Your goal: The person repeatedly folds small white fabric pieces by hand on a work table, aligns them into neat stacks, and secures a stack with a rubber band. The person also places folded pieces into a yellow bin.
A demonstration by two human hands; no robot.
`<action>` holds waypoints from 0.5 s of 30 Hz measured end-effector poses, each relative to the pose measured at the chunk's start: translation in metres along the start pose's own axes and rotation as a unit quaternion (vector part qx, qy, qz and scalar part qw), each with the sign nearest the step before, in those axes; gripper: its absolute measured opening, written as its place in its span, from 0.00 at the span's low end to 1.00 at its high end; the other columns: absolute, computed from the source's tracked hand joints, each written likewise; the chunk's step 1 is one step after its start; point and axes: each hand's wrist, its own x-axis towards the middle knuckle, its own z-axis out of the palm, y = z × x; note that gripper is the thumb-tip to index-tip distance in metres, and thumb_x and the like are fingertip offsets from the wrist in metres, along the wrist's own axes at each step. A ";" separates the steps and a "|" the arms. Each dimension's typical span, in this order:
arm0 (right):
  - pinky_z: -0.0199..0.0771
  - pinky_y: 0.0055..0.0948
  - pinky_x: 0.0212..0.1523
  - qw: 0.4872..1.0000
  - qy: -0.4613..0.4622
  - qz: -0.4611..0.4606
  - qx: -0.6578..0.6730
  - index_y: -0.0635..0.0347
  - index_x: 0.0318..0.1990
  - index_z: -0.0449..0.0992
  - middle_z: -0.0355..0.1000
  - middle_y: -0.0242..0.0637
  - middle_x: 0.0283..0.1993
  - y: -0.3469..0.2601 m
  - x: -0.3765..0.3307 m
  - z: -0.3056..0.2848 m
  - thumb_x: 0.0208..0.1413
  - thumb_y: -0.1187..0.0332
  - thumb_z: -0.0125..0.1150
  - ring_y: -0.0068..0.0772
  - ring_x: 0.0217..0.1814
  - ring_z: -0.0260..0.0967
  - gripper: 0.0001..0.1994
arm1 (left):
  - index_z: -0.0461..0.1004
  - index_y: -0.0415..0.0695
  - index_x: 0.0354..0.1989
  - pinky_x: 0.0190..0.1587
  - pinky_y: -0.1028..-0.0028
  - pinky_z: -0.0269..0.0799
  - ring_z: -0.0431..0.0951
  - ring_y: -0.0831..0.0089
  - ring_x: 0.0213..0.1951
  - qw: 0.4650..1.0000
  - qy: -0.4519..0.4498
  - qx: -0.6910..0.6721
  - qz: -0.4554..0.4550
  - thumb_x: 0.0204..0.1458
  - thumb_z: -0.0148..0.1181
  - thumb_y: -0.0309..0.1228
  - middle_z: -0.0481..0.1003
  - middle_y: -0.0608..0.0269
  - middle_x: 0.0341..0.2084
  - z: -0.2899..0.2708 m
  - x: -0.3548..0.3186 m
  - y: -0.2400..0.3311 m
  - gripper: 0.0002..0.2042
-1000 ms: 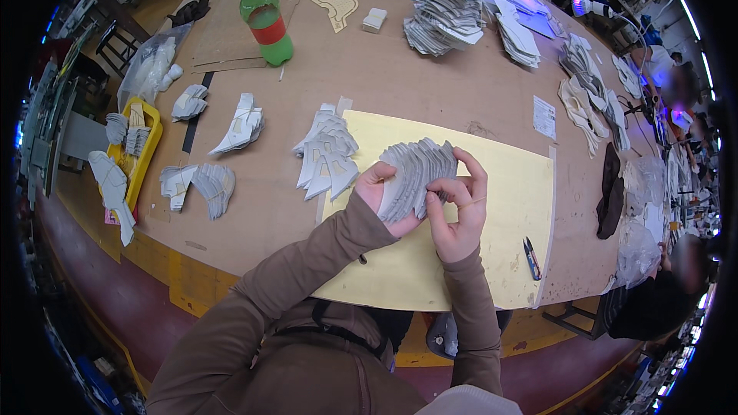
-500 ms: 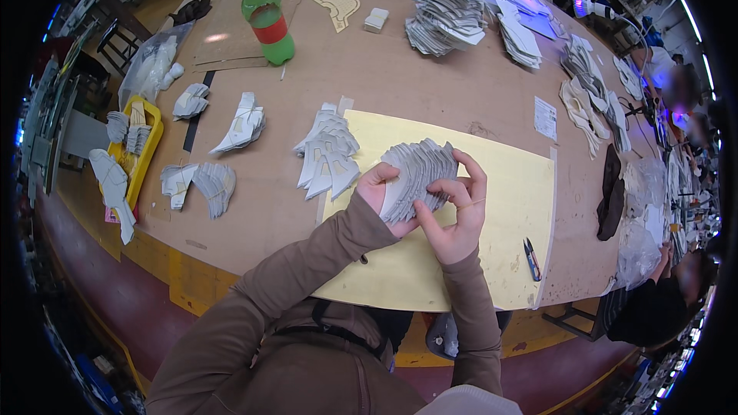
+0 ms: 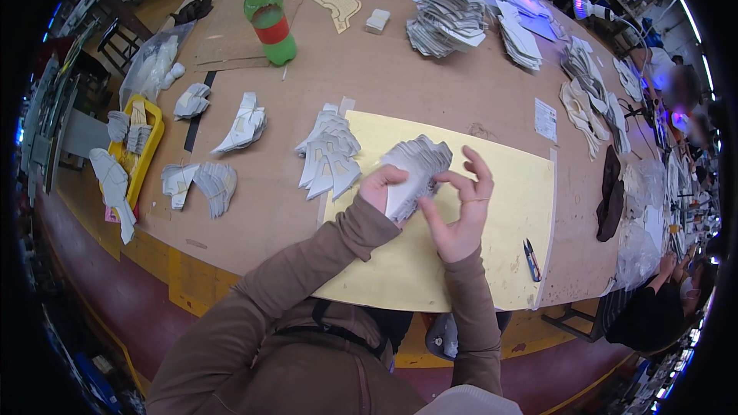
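Note:
A fanned stack of thin grey-white cut pieces (image 3: 419,169) is in my left hand (image 3: 382,188), its thumb over the near-left side and the other fingers hidden beneath. My right hand (image 3: 460,219) is at the stack's right edge with fingers spread; the index fingertip and thumb are close to that edge, and whether they touch it I cannot tell. Both hands are above a yellow sheet (image 3: 507,192) on the table. Just left of the sheet lies a spread pile of similar pieces (image 3: 329,150). Thread snips (image 3: 532,260) rest at the sheet's right side.
Smaller bundles (image 3: 242,123) lie to the left, beside a yellow basket (image 3: 154,134) with pieces in it. A green bottle (image 3: 270,23) stands at the far left. Taller stacks (image 3: 446,19) occupy the back. A dark cloth (image 3: 611,192) lies right.
My right hand's fingers have spread and drawn slightly off the stack's edge. The stack has tilted a little in my left hand. A co-worker's hands at the back have mostly left view.

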 end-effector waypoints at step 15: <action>0.45 0.31 0.69 0.902 -0.057 0.214 0.371 0.62 0.71 0.42 0.46 0.46 0.72 0.030 -0.003 0.028 0.67 0.61 0.38 0.38 0.71 0.48 0.29 | 0.47 0.38 0.65 0.63 0.58 0.56 0.58 0.47 0.61 0.504 -0.047 0.838 0.203 0.35 0.67 0.32 0.58 0.43 0.57 -0.017 0.015 0.001 0.47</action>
